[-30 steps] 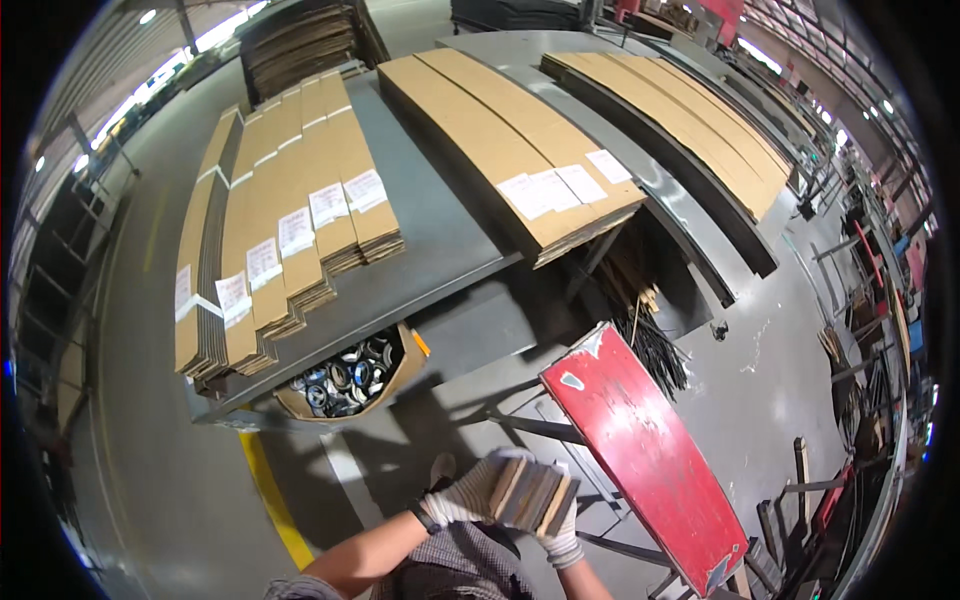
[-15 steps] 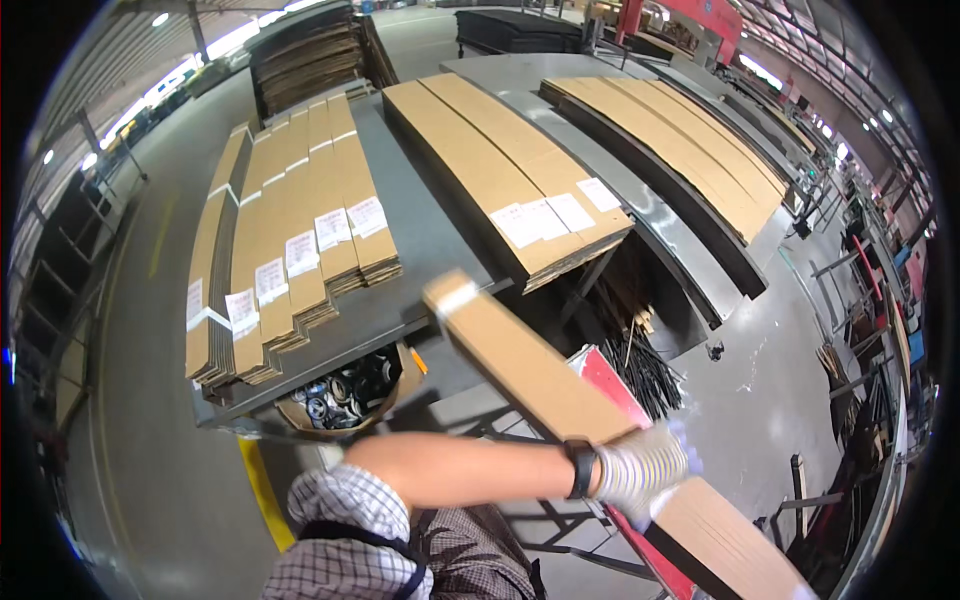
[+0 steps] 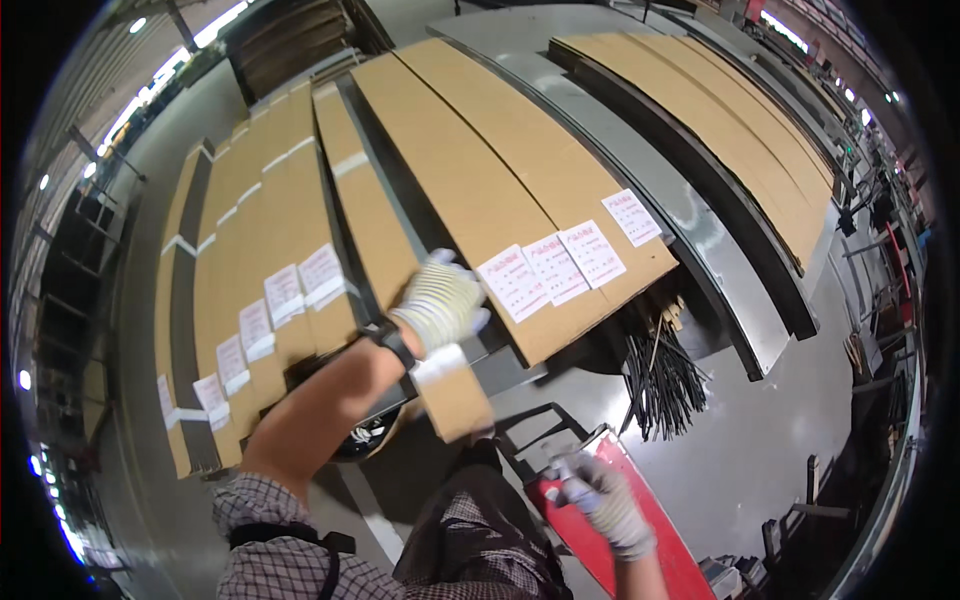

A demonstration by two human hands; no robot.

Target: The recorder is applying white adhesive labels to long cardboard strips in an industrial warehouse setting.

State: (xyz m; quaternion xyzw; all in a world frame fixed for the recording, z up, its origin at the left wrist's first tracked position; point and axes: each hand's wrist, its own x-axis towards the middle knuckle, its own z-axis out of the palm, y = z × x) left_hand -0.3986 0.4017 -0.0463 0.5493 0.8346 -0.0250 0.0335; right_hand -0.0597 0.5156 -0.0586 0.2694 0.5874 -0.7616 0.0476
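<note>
My left hand (image 3: 440,303), in a striped glove, grips a long narrow bundle of cardboard strips (image 3: 372,205) across its upper face. White bands circle this bundle, and its near end sticks out past the table edge. Left of it lie several banded cardboard bundles (image 3: 290,205) with paper labels at their near ends. To its right is a wider cardboard stack (image 3: 470,150), also labelled. My right hand (image 3: 610,505), gloved too, hovers over a red board (image 3: 640,480). Its fingers are blurred and look bent; whether they hold anything is unclear.
Dark straps or strips (image 3: 665,385) hang in a bunch below the wide stack. Farther right, a grey metal table (image 3: 640,150) carries another cardboard stack (image 3: 700,130). Dark stacked sheets (image 3: 290,50) stand at the back left. A container under the table edge is partly hidden.
The cardboard bundle has moved from the lower right onto the table, between the labelled bundles and the wide stack. My left hand travelled left with it. My right hand has come into view.
</note>
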